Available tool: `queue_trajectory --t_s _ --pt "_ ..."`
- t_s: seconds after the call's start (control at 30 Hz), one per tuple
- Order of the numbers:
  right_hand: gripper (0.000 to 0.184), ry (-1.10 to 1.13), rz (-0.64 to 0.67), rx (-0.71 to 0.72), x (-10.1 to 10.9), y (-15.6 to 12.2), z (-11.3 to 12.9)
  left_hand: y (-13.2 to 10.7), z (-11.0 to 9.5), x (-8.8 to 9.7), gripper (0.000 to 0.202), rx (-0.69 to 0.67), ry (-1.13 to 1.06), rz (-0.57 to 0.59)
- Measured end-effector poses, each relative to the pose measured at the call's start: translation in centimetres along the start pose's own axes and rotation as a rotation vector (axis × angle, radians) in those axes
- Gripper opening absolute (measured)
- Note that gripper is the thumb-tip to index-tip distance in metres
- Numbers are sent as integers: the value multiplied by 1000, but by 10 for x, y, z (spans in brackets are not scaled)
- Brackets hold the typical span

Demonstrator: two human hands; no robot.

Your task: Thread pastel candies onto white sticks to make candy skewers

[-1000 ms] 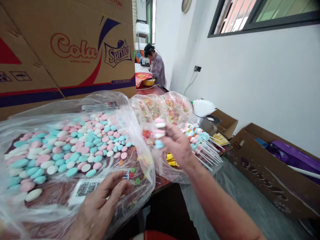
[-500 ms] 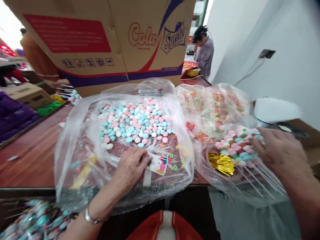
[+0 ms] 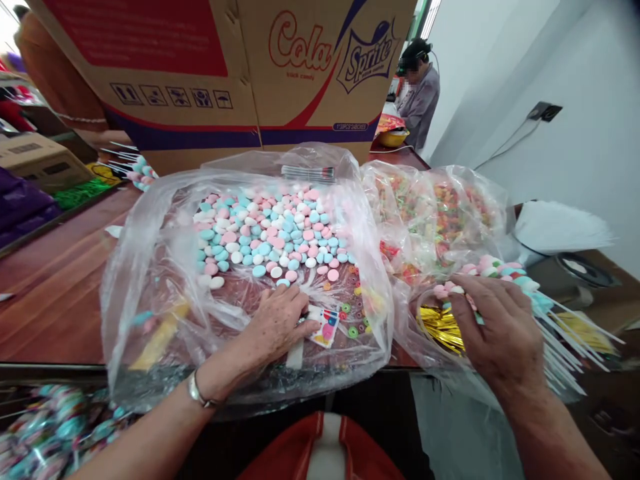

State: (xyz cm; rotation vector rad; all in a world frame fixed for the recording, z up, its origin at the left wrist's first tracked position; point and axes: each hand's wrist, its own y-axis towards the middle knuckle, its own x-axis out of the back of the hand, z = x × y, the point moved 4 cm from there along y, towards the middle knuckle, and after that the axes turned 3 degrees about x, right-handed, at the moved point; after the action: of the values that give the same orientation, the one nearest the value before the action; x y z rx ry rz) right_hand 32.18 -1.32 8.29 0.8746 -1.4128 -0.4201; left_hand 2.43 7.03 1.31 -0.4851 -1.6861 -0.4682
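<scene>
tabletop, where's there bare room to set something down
Bare tabletop shows left of the clear plastic bag, up to the candy skewers behind, small white scraps aside. Crowded: around the left hand, with loose candies and a card; around the right hand, with more skewers and gold strips.

The carton (image 3: 245,73) reads "Cola" (image 3: 300,47), "stick candy" beneath, "Sprite" (image 3: 367,57) and a code (image 3: 357,127) ending "BOXES". Handling signs (image 3: 179,97) include an umbrella (image 3: 223,99); the red panel's (image 3: 145,37) print is blurred.
</scene>
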Motion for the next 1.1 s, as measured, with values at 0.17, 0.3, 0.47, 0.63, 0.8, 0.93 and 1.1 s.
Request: queue_trajectory --t_s 0.17,0.3,0.47,0.63,0.8,0.93,1.1 --pt "25 86 20 -18 -12 -1 21 -2 2 -2 13 -57 -5 -11" --pt "25 149 1 -25 -16 -6 35 2 2 -8 15 -44 -18 -22" --pt "26 226 -5 -57 -18 -14 45 -1 1 -4 19 -36 -70 4" --pt "28 279 17 -96 -19 -20 52 -2 3 -5 14 -31 -129 -2" --pt "29 316 22 -113 -19 -23 57 4 4 -7 18 2 -163 -38" --pt "26 451 32 -192 -21 -16 70 9 -1 8 23 35 -201 -94" --pt "30 807 244 -475 -46 13 93 14 -24 39 24 -10 -206 -303"
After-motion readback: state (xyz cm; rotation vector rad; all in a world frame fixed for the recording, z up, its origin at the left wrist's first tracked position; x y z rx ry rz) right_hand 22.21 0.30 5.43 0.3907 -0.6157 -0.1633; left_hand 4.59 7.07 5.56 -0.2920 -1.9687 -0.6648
